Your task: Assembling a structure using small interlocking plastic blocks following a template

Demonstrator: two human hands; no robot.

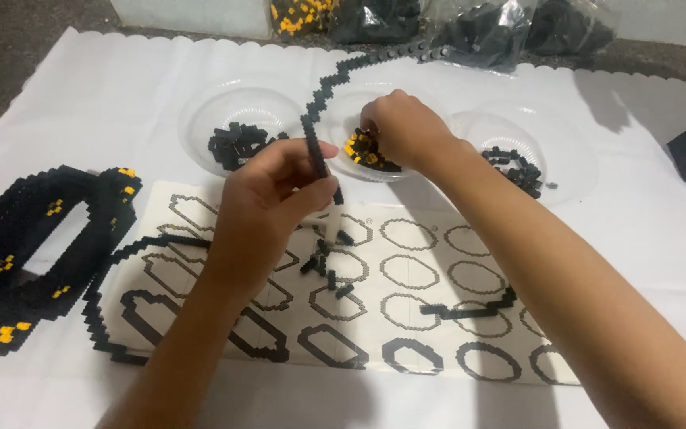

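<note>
While we look down at our two hands, we see our left hand (267,202) pinching a long black strip of tiny blocks (323,95) between the thumb and the other fingers. That strip bends up and away from the hand, across the white sheet (105,87) on the tabletop, toward the bags of blocks (478,28) at the far edge. Our right hand (406,127) dips into the middle clear bowl (343,107), and its fingers are pressed together around some of the black and yellow blocks (363,151) in there. We cannot tell which block they hold.

A clear bowl with black blocks (236,127) sits just to the left of the middle one, and another clear bowl (518,151) with black blocks sits to the right. Below the bowls lies a pattern sheet (414,278) with rows of oval outlines. A few loose black pieces (327,266) lie on it, just under our left hand, and a short black strip (462,310) lies further right. At the far left sits a big black ring made of blocks (33,246) with small yellow spots. A thin black chain (101,318) curls out from beside it onto the pattern sheet.
</note>
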